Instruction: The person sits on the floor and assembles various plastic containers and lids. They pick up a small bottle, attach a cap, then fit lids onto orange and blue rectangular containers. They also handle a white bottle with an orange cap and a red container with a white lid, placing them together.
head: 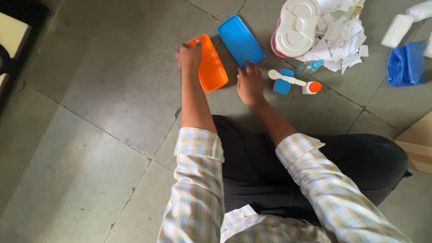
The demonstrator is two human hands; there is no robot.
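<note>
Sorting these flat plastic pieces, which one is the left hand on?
The orange tray; the left hand rests on its far end, while the right hand touches the blue lid.

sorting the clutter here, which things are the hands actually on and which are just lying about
In hand:
- orange box, under the left hand
- blue lid, touched by the right hand

Lying about:
- white spoon on a small blue block
- orange-capped bottle
- paper scraps
- blue bag
</note>
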